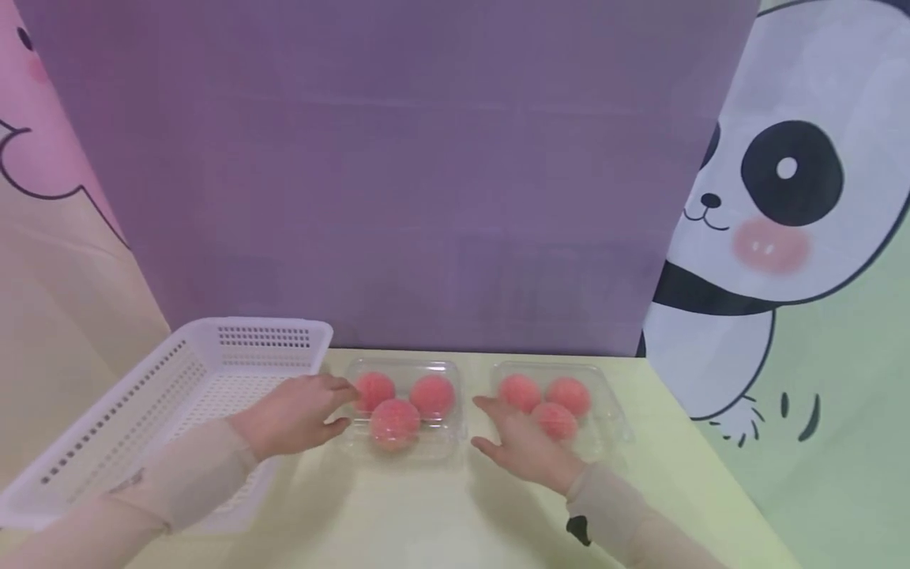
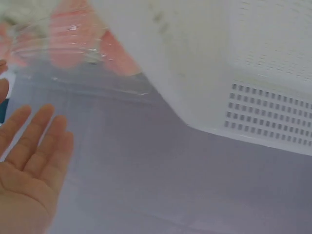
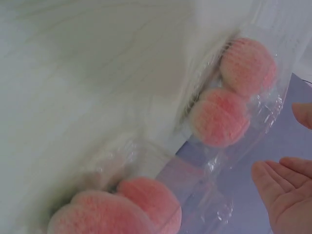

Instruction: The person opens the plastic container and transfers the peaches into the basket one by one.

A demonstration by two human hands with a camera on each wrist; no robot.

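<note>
Two clear plastic boxes stand side by side on the table, the left box [image 1: 434, 449] and the right box [image 1: 604, 403], each with three pink-red round fruits inside, such as the front fruit [image 1: 395, 424] of the left one. My left hand [image 1: 302, 415] is at the left box's left side, fingers extended; whether it touches the box I cannot tell. My right hand [image 1: 529, 446], fingers spread, is over the left part of the right box, partly in front of its fruits. In the wrist views both the left palm [image 2: 29, 180] and the right palm [image 3: 292, 200] hold nothing.
A white perforated basket [image 1: 322, 348] stands at the left of the pale yellow table [image 1: 398, 514], beneath my left forearm. Behind the table hangs a purple cloth [image 1: 398, 197]; a panda print [image 1: 789, 261] is on the right.
</note>
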